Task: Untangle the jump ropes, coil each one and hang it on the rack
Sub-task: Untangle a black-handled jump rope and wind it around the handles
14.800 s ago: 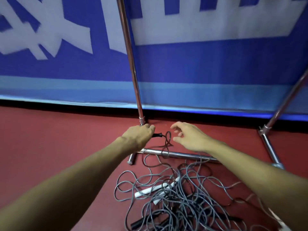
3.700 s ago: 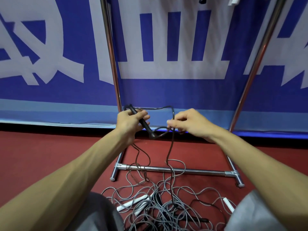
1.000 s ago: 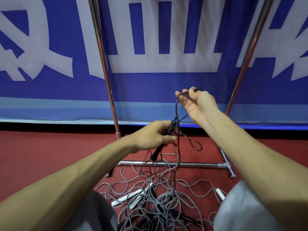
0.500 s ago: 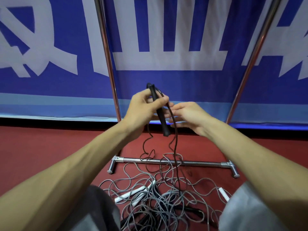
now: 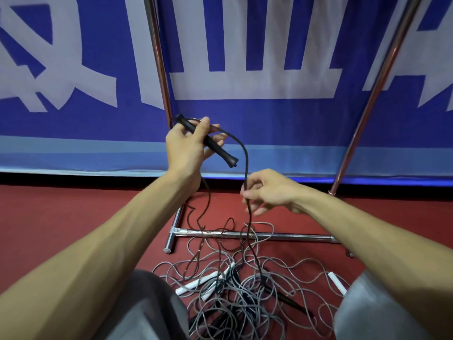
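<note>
Before blue banner, tangled ropes across rack bar

Rack: polished metal tube, glossy, reflective. Black handle: matt, rubbery-looking grip. Black cord: smooth, slight sheen. Tangled grey cords: smooth, plastic-looking coating. White handles: smooth plastic. Banner: matt cloth. Floor: matt red.
</note>
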A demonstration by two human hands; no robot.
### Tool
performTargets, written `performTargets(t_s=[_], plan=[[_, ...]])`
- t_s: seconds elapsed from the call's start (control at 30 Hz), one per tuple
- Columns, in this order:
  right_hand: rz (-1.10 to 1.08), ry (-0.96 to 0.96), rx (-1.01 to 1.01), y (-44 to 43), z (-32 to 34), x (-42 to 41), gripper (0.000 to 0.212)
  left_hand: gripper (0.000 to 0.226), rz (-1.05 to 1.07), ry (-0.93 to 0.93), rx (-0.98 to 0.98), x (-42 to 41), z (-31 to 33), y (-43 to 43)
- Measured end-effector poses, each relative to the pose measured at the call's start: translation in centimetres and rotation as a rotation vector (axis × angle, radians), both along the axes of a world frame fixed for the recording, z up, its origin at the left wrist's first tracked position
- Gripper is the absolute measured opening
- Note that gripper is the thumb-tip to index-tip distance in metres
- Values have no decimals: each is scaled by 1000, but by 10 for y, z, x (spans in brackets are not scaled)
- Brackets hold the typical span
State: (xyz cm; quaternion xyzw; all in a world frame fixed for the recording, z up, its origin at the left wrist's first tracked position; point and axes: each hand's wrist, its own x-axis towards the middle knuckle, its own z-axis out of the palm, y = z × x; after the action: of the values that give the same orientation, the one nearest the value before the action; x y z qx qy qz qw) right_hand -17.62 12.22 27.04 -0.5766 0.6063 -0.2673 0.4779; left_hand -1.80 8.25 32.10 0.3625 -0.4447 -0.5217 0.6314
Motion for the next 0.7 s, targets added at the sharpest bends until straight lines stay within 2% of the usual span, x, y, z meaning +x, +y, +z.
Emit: performTargets(t_s=[0.13,0.2,0.3,0.4,0.53,0.7], plan=[[-229,-275,-147,-4,21,-5,8,7,-182,-134,150,-1,-5,3],[-294,-397,-238,-4,34,-11,6,15,-274,-319,208,-2,-10,5],[-392,-572,-328,-5,47,-23,5,24,-417,-563,231,-6,-19,10],[-476,-759,-345,-9,52,-34,5,25,-632,-694,202,-10,-26,15],[-541,-856,-357,-14,51,-38,1,26,-849,-658,181,-15,-25,23],[-655,-972,-341,-16,52,-44,6,15,-808,-528,236,-18,-18,27]])
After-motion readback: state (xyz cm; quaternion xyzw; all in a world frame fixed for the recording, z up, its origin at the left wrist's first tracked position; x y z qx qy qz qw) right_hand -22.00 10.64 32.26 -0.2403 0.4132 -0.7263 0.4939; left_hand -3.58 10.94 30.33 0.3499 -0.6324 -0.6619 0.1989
